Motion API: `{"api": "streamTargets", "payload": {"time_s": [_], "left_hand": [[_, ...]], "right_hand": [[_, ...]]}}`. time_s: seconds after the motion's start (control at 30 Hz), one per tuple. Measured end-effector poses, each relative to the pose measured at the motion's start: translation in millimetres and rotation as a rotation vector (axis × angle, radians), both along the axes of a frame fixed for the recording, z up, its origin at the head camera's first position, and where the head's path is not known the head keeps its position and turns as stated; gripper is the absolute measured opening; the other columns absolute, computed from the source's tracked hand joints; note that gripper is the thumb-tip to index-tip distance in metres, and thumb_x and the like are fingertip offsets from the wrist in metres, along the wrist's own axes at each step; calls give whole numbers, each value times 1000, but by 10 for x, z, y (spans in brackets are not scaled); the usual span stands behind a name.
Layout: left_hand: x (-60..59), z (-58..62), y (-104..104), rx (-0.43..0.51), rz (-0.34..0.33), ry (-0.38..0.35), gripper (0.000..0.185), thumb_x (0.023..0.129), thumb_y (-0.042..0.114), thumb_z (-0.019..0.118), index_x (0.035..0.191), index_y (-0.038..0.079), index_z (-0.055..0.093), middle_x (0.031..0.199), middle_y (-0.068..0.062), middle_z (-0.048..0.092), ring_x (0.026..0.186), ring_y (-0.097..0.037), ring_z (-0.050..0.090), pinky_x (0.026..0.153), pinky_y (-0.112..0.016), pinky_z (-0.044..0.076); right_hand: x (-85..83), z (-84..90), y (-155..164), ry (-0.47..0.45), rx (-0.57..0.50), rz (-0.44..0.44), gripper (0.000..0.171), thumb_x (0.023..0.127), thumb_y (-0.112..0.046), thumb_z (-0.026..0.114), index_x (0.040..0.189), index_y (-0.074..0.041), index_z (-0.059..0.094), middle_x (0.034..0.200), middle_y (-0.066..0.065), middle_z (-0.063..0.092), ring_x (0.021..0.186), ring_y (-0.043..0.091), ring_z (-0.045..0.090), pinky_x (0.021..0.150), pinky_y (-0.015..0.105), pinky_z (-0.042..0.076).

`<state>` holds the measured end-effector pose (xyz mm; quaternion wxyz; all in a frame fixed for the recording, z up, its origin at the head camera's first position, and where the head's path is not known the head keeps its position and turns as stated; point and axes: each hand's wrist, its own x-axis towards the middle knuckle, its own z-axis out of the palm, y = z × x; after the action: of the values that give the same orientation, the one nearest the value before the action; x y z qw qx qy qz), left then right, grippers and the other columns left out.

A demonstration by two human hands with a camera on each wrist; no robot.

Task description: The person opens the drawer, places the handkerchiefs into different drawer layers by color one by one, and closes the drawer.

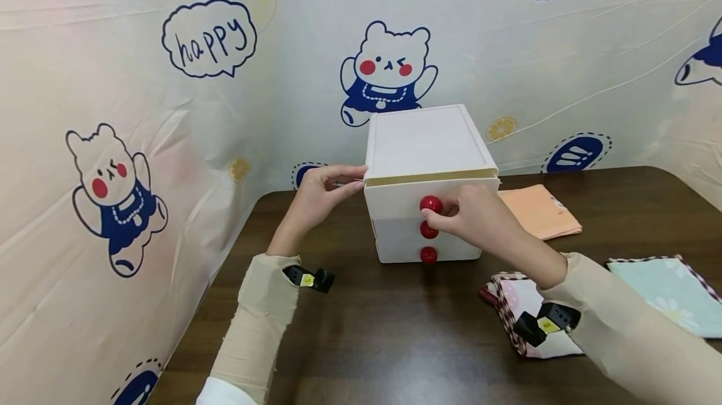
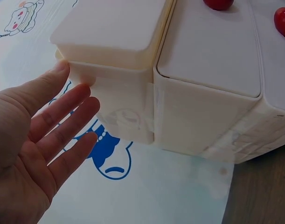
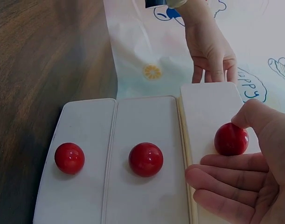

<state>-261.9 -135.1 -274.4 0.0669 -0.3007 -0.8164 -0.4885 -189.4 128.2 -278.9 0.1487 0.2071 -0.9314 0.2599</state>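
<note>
While left hand (image 1: 321,195) steadies drawer unit (image 1: 425,142) at left top edge, fingers straight, right hand (image 1: 479,217) pinches top knob (image 1: 431,204). Top drawer (image 1: 395,199) slightly out. Unit at table (image 1: 395,330) centre, far side. Folded cloths (image 1: 541,209) right.

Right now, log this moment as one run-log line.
left hand: open, steadying drawer box side | right hand: pinching top red knob | top drawer: slightly out | folded cloths: on table

Left hand (image 2: 35,140) open, fingertips touching white drawer box (image 2: 179,93), red knobs (image 2: 218,3)
</note>
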Motion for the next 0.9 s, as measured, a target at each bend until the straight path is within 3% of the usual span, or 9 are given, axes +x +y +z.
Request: {"api": "streamTargets", "payload": {"time_s": [0.33,0.9], "left_hand": [[-17,-19,1,12,-11,0,30,84,19,67,113,9,66,109,-3,65,95,-13,60,76,-31,51],[-14,-25,9,20,-21,11,30,84,15,67,114,9,66,111,-5,64,97,-17,61,78,-32,50]], "right_hand": [[70,-11,10,-54,-32,9,23,81,-26,65,65,-10,69,55,-7,60,51,12,47,50,27,39],[200,-7,9,-64,-39,4,22,81,-27,66,68,-10,70,61,-4,64,49,11,47,47,26,40]]}}
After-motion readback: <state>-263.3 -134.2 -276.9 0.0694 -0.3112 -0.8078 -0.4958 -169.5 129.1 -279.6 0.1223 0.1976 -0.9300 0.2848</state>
